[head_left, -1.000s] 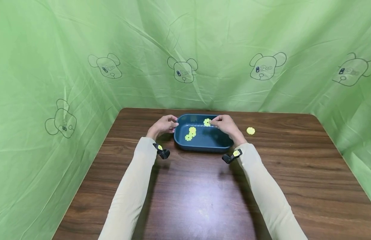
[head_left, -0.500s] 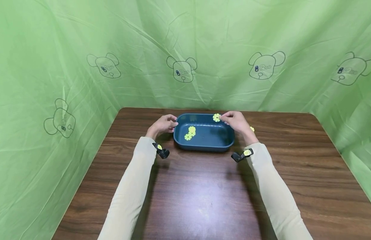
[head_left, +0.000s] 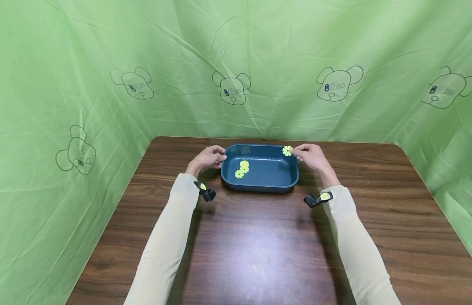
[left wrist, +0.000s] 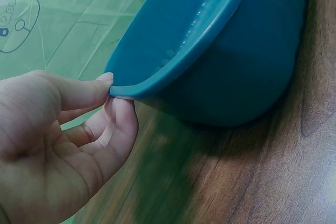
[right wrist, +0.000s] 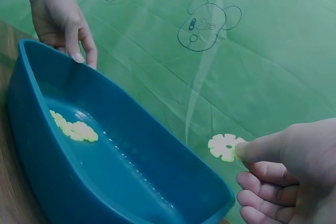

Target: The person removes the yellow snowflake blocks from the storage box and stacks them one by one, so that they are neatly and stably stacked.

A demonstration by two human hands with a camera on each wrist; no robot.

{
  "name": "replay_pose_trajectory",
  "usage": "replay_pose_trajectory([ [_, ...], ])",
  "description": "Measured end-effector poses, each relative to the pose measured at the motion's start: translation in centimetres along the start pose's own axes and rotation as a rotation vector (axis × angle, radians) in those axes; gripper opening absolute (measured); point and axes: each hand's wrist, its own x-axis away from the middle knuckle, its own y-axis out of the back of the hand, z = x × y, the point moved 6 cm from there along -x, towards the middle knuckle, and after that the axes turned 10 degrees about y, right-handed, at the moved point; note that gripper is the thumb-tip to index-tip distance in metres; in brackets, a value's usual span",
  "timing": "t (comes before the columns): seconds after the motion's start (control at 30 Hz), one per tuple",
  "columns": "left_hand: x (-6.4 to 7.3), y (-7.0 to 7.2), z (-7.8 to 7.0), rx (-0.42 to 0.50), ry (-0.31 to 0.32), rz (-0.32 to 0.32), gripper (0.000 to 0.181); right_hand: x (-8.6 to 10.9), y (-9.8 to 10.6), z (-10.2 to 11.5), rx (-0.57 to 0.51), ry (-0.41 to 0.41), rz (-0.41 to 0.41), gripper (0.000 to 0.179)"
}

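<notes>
A dark blue rectangular plastic basin (head_left: 268, 173) with rounded corners stands on the table. My left hand (head_left: 207, 159) pinches its left rim between thumb and fingers, which the left wrist view shows close up. My right hand (head_left: 313, 157) pinches a yellow snowflake disc (right wrist: 221, 146) by its edge; the disc has a slotted, flower-like outline and a small hole in the middle. The held disc is above the basin's back right corner, apart from the rim in the right wrist view. Inside the basin, several joined yellow discs (head_left: 242, 169) lie at the left of the floor.
The brown wood-grain table (head_left: 373, 203) extends on both sides and in front of the basin. Green cloth (head_left: 274, 63) with mouse-head drawings hangs behind and at the sides. A black wrist camera (head_left: 317, 199) sits on each sleeve.
My right hand has moved right with its disc, from over the basin's back middle to its back right corner. The loose disc on the table at right is now hidden. The left hand stays put.
</notes>
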Motion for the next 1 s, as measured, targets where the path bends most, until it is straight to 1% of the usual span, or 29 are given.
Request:
replay_pose_trajectory([
  [0.23, 0.0, 0.0, -0.1, 0.009, 0.005, 0.0, 0.035, 0.3, 0.7, -0.7, 0.026, -0.006, -0.016, 0.04],
  [0.4, 0.0, 0.0, -0.1, 0.0, 0.006, -0.001, 0.035, 0.5, 0.9, -1.4, -0.02, -0.006, -0.036, 0.042],
  [0.53, 0.0, 0.0, 0.0, -0.004, 0.005, 0.0, 0.034, 0.7, 1.0, -1.9, -0.068, -0.028, -0.052, 0.043],
  [0.7, 0.0, 0.0, 0.0, -0.01, 0.012, -0.001, 0.034, 1.2, 1.4, -2.3, -0.054, -0.066, -0.064, 0.041],
  [0.87, 0.2, -0.1, -0.2, -0.008, 0.017, 0.002, 0.035, 1.8, 2.2, -2.9, -0.027, -0.1, -0.067, 0.043],
  [1.0, 0.2, -0.1, -0.2, -0.007, 0.018, 0.005, 0.035, 2.2, 2.9, -3.4, -0.042, -0.119, -0.063, 0.045],
])
